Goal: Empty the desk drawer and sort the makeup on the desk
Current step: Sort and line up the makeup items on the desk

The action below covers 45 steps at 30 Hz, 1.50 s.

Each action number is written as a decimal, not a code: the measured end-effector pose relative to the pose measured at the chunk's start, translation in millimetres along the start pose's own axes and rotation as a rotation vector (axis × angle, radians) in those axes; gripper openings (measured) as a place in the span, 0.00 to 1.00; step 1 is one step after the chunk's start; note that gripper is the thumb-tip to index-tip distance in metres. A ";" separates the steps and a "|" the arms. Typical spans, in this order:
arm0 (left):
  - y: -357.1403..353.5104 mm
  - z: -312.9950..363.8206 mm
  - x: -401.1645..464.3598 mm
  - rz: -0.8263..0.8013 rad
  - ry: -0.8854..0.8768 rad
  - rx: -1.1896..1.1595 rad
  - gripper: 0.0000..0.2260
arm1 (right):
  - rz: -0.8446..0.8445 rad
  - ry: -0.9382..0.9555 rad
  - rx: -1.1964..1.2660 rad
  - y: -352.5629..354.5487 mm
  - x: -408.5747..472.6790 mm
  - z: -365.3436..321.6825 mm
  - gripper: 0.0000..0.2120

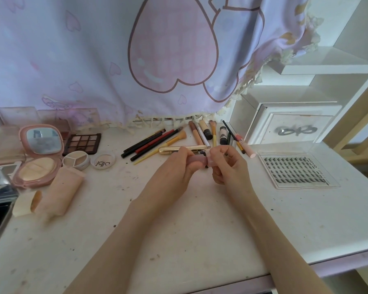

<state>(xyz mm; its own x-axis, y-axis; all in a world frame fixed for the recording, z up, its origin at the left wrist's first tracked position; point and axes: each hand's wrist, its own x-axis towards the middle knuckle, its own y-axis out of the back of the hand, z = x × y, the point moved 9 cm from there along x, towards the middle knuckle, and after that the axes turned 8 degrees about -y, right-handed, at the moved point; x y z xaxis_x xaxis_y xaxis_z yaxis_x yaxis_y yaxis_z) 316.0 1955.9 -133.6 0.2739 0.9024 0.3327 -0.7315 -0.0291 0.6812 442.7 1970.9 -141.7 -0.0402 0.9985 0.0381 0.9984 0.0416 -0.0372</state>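
This was a home, most likely a bedroom corner used as a dressing table. A white desk (179, 219) stood against a pastel curtain (94, 60) printed with a big pink heart. Makeup lay across it: an open powder compact (38, 158) with a mirror, an eyeshadow palette (82, 141), pencils (149, 143), brushes (174, 139) and a tray of false lashes (295, 170). White shelves (327, 68) stood at the right.

Both hands meet over the desk (179, 219) — left hand (174, 166) and right hand (229, 166) pinch one pink tube (198, 161); pencils (149, 143) lie beyond.
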 end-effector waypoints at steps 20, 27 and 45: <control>7.0 -2.2 -1.4 -0.034 0.064 -0.018 0.15 | -0.020 0.100 -0.146 -6.8 -3.1 -7.2 0.03; 2.3 -8.9 -2.8 -0.052 0.022 -0.064 0.13 | -0.024 0.079 -0.100 -4.7 -4.7 -8.2 0.04; -3.5 -14.0 0.8 -0.087 -0.063 0.029 0.11 | 0.035 0.153 -0.108 1.7 -4.7 -13.0 0.08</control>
<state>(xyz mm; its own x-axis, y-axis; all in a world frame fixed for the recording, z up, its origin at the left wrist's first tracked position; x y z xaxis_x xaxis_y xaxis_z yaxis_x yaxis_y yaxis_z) 310.0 1962.8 -144.8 0.3748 0.8735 0.3108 -0.6849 0.0349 0.7278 445.1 1965.7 -129.0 -0.0071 0.9816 0.1909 0.9978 -0.0055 0.0654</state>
